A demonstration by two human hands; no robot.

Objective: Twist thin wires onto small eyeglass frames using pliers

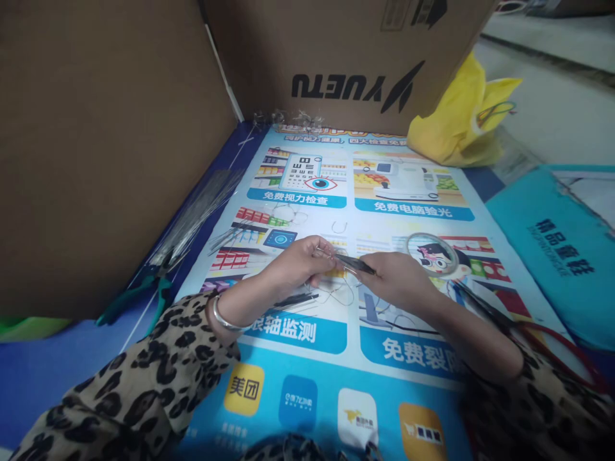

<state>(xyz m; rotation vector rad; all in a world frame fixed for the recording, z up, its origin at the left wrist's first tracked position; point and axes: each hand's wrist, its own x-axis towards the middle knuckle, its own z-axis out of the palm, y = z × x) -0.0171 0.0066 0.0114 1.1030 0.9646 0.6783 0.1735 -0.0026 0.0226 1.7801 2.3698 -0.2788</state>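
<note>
Over the middle of the printed poster, my left hand [312,259] pinches a thin bent wire [321,251] between thumb and fingers. My right hand [396,275] is closed around a dark, pointed metal tool [355,263]; its grip is hidden in the palm, so its exact kind does not show. The tool's tip meets the wire at my left fingertips. Below the hands, thin curled wire [336,296] and several short dark rods [295,299] lie on the poster. A roll of clear tape [408,246] sits beyond my right hand.
Green-handled pliers [161,288] lie at left by a bundle of straight wires [192,211]. Red-handled scissors [528,326] rest near my right forearm. Cardboard [120,128] walls the left and back. A yellow bag [456,121] and a teal bag [542,243] are at right.
</note>
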